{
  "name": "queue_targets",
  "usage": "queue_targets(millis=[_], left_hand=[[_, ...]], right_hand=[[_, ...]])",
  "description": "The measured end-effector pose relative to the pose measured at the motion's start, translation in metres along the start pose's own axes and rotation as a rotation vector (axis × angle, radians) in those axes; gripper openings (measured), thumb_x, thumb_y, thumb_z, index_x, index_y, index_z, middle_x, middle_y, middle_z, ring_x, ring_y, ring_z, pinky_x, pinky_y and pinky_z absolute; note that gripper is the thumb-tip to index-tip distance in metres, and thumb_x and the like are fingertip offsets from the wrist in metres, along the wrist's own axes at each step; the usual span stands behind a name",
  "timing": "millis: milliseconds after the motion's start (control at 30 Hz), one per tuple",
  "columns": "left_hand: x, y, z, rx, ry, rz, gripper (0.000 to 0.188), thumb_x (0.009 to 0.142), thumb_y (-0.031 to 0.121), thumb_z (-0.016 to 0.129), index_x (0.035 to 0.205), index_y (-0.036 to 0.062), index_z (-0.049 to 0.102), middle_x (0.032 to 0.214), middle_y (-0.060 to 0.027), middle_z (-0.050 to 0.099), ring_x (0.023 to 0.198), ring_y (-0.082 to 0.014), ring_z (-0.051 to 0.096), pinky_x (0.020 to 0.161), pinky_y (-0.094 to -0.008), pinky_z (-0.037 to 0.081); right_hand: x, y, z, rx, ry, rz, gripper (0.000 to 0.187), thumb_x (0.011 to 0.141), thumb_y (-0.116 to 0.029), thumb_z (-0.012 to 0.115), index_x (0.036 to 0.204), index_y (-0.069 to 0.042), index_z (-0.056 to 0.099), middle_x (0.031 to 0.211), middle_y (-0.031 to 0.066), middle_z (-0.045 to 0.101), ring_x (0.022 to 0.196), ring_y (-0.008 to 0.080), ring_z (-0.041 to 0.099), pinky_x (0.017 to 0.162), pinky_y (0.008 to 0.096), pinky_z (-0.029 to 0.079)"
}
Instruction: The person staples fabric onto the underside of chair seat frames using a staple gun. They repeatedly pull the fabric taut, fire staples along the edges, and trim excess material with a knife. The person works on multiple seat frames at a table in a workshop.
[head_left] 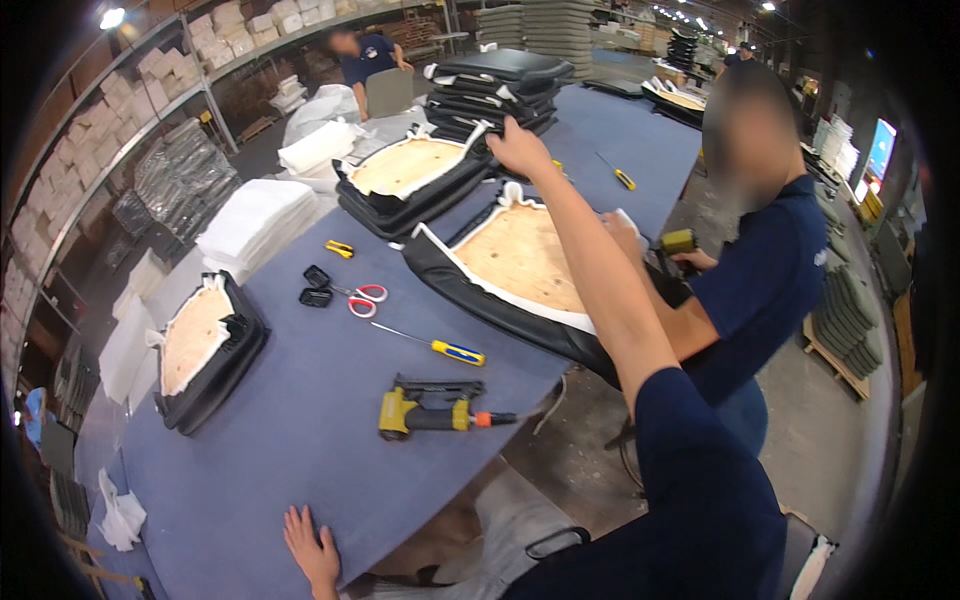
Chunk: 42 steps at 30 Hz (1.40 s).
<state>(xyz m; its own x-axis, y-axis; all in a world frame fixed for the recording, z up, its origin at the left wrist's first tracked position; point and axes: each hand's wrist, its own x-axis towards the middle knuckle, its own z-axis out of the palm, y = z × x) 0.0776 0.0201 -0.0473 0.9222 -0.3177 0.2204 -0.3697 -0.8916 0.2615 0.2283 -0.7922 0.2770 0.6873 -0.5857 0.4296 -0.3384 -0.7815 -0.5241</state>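
My right arm stretches far across the table, and my right hand (pixel 520 150) is closed at the corner of an upholstered seat (pixel 405 166) with bare plywood, white padding and black cover. That seat lies on another black one. My left hand (pixel 312 550) rests flat on the table (pixel 290 440), fingers spread, holding nothing. Nearer to me are a yellow-and-black staple gun (pixel 430 411), a screwdriver (pixel 455 351) and red-handled scissors (pixel 366 298). Beneath my right arm lies a larger seat (pixel 520 255), its plywood facing up, partly hidden by the arm.
At right a co-worker (pixel 760 270) holds another staple gun (pixel 678 241) and touches the larger seat. A smaller seat (pixel 200 340) lies at left, black cushions (pixel 500 90) are stacked beyond, and white padding (pixel 260 220) lies past the left edge. Another screwdriver (pixel 624 178) lies farther off.
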Motion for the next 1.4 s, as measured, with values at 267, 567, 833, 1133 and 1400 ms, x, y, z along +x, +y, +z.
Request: queue_targets(millis=[267, 567, 833, 1133, 1400], left_hand=[[-0.031, 0.002, -0.021, 0.041, 0.118, -0.23, 0.055, 0.108, 0.029, 0.063, 0.16, 0.01, 0.059, 0.172, -0.0179, 0.049, 0.162, -0.0386, 0.04, 0.136, -0.0536, 0.025], [-0.103, 0.09, -0.001, 0.067, 0.217, -0.294, 0.064, 0.108, 0.034, 0.065, 0.165, 0.0096, 0.052, 0.175, -0.0198, 0.042, 0.165, -0.0401, 0.034, 0.135, -0.0577, 0.022], [-0.111, 0.125, 0.005, -0.008, 0.213, -0.473, 0.061, 0.109, 0.038, 0.066, 0.165, 0.0176, 0.054, 0.179, -0.0186, 0.036, 0.169, -0.0398, 0.026, 0.133, -0.0739, 0.002], [-0.056, 0.084, 0.008, 0.156, 0.082, -0.449, 0.068, 0.114, 0.05, 0.051, 0.172, 0.0152, 0.043, 0.179, -0.0227, 0.036, 0.168, -0.0429, 0.026, 0.133, -0.0723, 0.01], [-0.079, 0.143, -0.013, 0.105, 0.076, -0.37, 0.071, 0.11, 0.043, 0.063, 0.168, 0.0053, 0.046, 0.174, -0.0255, 0.041, 0.163, -0.0447, 0.037, 0.132, -0.0674, 0.02]], right_hand=[[-0.277, -0.09, 0.096, 0.072, -0.262, -0.548, 0.041, 0.102, -0.043, 0.071, 0.128, -0.011, 0.073, 0.103, 0.0199, 0.08, 0.098, 0.0431, 0.076, 0.088, 0.0562, 0.059], [-0.436, 0.018, 0.168, 0.075, -0.289, -0.581, 0.046, 0.11, -0.026, 0.063, 0.151, -0.005, 0.064, 0.157, 0.0227, 0.062, 0.147, 0.0415, 0.057, 0.12, 0.0529, 0.044], [-0.44, 0.018, 0.179, 0.124, -0.202, -0.547, 0.039, 0.109, -0.02, 0.064, 0.144, -0.005, 0.07, 0.153, 0.0196, 0.067, 0.141, 0.04, 0.061, 0.119, 0.0497, 0.045], [-0.446, 0.009, 0.182, 0.152, -0.184, -0.521, 0.039, 0.109, -0.021, 0.065, 0.143, -0.003, 0.07, 0.152, 0.0199, 0.068, 0.137, 0.0398, 0.064, 0.116, 0.0496, 0.048], [-0.455, 0.012, 0.174, 0.198, -0.189, -0.462, 0.035, 0.104, -0.016, 0.068, 0.135, -0.002, 0.073, 0.146, 0.0198, 0.071, 0.132, 0.0409, 0.067, 0.114, 0.0501, 0.05]])
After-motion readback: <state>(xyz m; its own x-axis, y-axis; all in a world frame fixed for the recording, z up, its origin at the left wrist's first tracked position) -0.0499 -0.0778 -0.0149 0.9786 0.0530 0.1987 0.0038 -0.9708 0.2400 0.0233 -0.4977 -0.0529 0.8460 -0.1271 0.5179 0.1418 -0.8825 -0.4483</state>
